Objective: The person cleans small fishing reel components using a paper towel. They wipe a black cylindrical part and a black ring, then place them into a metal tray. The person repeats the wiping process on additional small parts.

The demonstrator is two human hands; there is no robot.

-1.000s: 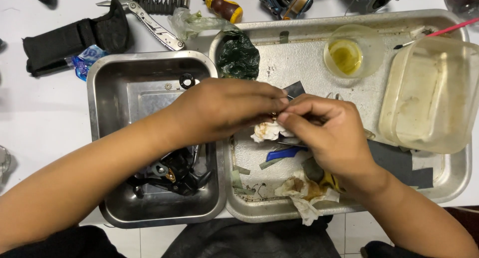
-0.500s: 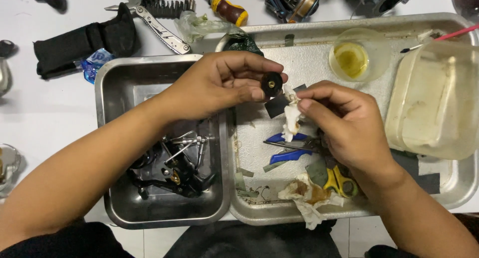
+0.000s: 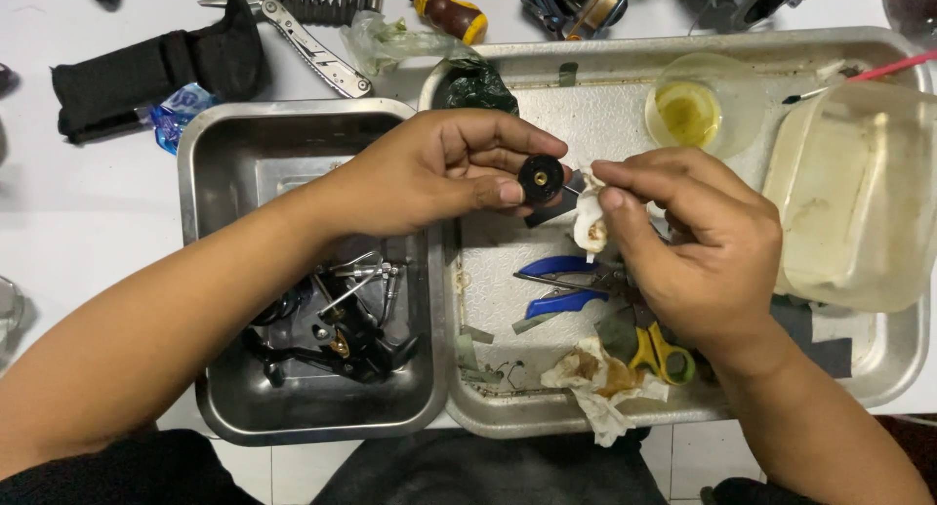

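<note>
A: Nearest edge of the big tray [image 3: 878,388] first?
B: Stained paper wad [image 3: 597,380] at the near rim, yellow-handled scissors [image 3: 662,354] just beside it. Blue-handled pliers [image 3: 566,285] a little further in, lying flat on the tray floor.

A: Small tray [image 3: 229,144] on the left?
B: Dark reel parts and metal pins [image 3: 337,324] heaped in its near right corner.

A: Hands?
B: Above the seam between the two trays, close together but not touching. Left hand [image 3: 439,168] pinching a small black disc [image 3: 540,178] with a brass centre between thumb and fingertips. Right hand [image 3: 698,246] closed on a bit of white tissue [image 3: 591,222], held just beside the disc; contact between tissue and disc hard to tell.

A: Further back in the big tray?
B: Cloudy plastic tub [image 3: 854,193] against the right rim. Clear dish of yellow oil [image 3: 698,110] near the far rim, dark green bag [image 3: 475,85] at the far left corner.

A: Beyond the trays?
B: On the white table: folding multitool [image 3: 298,41], black pouch [image 3: 156,71], screwdriver with orange handle [image 3: 444,12], fishing reel [image 3: 576,0] at the far edge.
</note>
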